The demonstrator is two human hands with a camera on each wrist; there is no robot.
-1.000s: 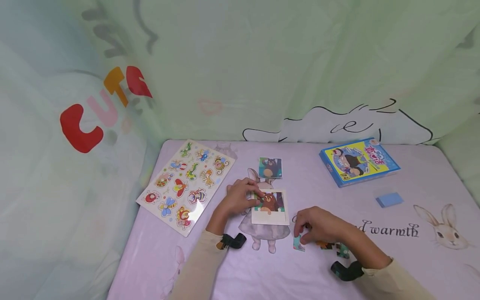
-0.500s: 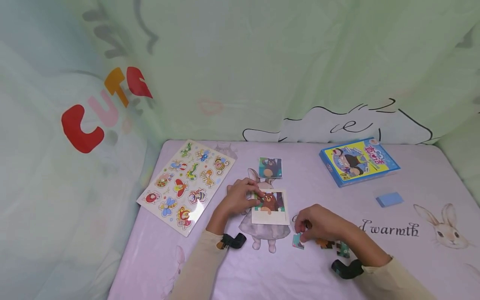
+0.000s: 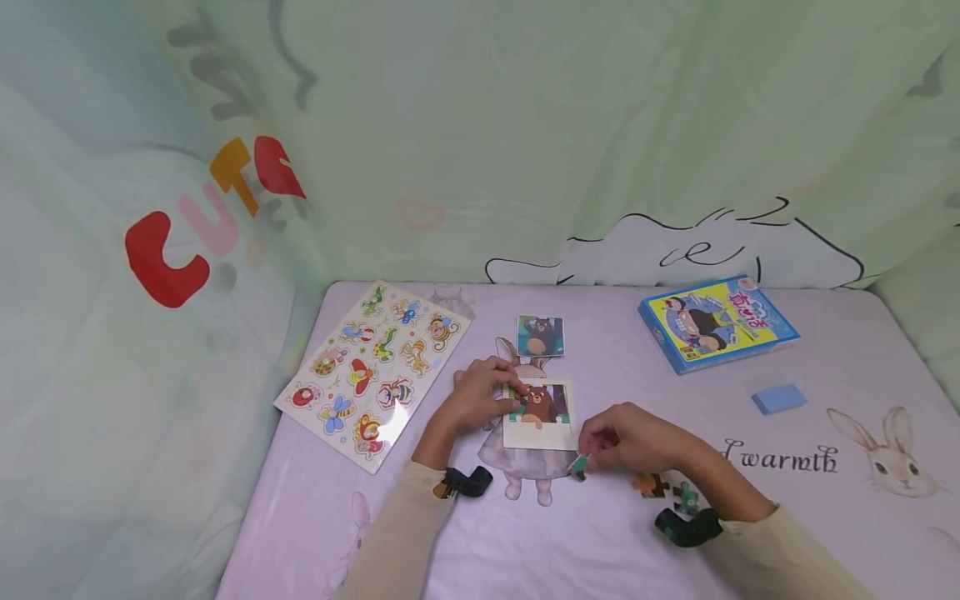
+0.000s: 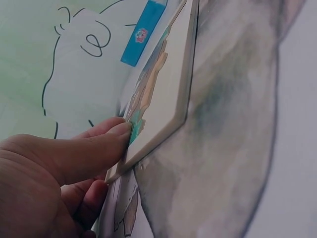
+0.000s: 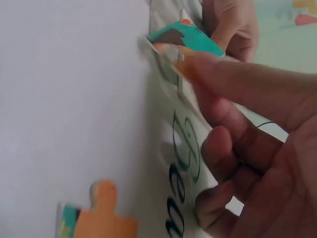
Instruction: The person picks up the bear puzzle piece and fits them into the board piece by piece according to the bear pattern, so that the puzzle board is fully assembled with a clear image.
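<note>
My left hand [image 3: 480, 393] grips the left edge of a small white-framed jigsaw board [image 3: 537, 437]. In the left wrist view the thumb lies on the board's face by a green piece, with fingers at the edge. The upper part of the board shows a brown bear made of fitted pieces; its lower part is bare. Just right of the board's lower corner, my right hand [image 3: 636, 437] pinches a teal jigsaw piece [image 3: 578, 465] between thumb and fingers. In the right wrist view this piece [image 5: 200, 40] is tilted, showing teal, brown and orange.
Loose jigsaw pieces [image 3: 649, 485] lie under the right forearm. A bear picture card [image 3: 540, 336] lies beyond the board. At left is an insect puzzle board [image 3: 375, 367]. A blue-and-yellow box [image 3: 718, 323] and a small blue block [image 3: 779, 398] are at right.
My right hand has lifted the teal piece and moved it left and slightly away from me, closer to the board, turning it. The left hand and board have stayed put.
</note>
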